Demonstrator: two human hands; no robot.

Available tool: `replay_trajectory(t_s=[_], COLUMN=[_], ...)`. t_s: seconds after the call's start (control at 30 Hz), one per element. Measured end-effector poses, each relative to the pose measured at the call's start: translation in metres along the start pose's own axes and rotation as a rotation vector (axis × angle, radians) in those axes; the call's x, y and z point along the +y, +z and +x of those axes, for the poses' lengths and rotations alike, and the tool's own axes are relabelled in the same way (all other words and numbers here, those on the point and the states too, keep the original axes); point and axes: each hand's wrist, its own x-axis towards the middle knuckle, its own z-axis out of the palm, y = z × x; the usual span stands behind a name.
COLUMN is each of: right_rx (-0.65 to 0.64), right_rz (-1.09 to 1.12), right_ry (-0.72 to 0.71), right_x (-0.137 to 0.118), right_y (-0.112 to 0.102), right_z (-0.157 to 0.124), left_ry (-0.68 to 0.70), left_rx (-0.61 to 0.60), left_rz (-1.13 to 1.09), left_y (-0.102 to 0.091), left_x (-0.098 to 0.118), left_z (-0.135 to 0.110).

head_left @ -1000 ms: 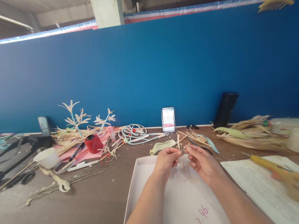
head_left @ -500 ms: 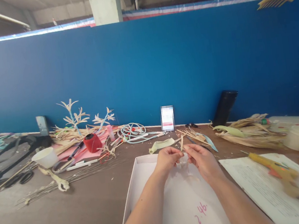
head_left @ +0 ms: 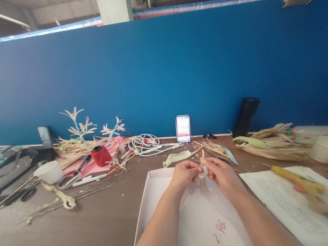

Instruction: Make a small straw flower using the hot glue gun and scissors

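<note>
The person's hands are close together above the far edge of the white box (head_left: 199, 221), the left hand (head_left: 186, 173) and the right hand (head_left: 218, 173) each pinched at the fingertips on a small pale strip (head_left: 202, 155). One end pokes up past the right fingers; the lower part is too small and hidden to make out fully. The step in hand appears to be fine shaping or joining of this piece, and the next move calls for a steady left pinch while the right fingertips adjust it. Beyond the box's right edge, a yellow glue gun (head_left: 303, 186) lies on printed paper (head_left: 270, 189).
</note>
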Motion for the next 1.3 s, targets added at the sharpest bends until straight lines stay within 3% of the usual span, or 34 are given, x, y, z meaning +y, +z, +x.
replay_trajectory(t_s=[0.2,1.3], right_rx=[-0.015,-0.022], right_rz=[0.108,0.114], right_ry=[0.067,0.055], right_x=[-0.003,0.000], right_y=[0.002,0.001], right_z=[-0.002,-0.001], left_ry=[-0.022,-0.026], left_rx=[-0.024,0.033], left_rz=[-0.053,0.037], left_y=[-0.001,0.005], left_x=[-0.002,0.007], left_z=[0.001,-0.002])
